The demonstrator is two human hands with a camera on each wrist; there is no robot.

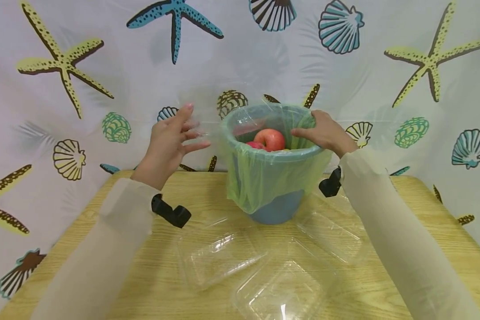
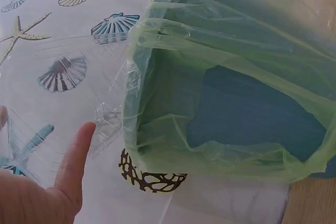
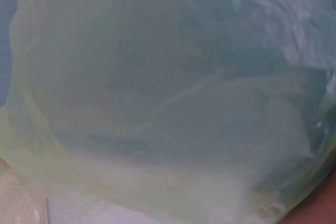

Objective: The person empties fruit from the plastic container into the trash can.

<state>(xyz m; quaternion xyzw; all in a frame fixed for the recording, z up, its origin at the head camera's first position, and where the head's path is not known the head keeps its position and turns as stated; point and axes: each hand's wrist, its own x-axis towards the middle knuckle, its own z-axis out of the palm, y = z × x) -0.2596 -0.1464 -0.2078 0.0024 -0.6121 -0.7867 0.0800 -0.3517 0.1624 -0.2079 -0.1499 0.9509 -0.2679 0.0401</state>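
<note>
A blue bucket (image 1: 278, 206), lined with a thin green plastic bag (image 1: 244, 182), stands upright on the table. Inside it lie a red apple (image 1: 270, 140) and a second red fruit, partly hidden. My right hand (image 1: 324, 131) grips the bucket's right rim over the bag, thumb inside. Left of the bucket, my left hand (image 1: 166, 144) holds a clear plastic container (image 2: 107, 114) up by its edge; the container is see-through and its outline is faint. In the right wrist view the bag (image 3: 157, 103) fills most of the picture.
Three clear plastic containers lie on the wooden table (image 1: 168, 284): one at the left (image 1: 220, 253), one at the front (image 1: 284, 289) and one at the right (image 1: 332, 233). A white cloth (image 1: 240, 58) printed with shells and starfish hangs behind the table.
</note>
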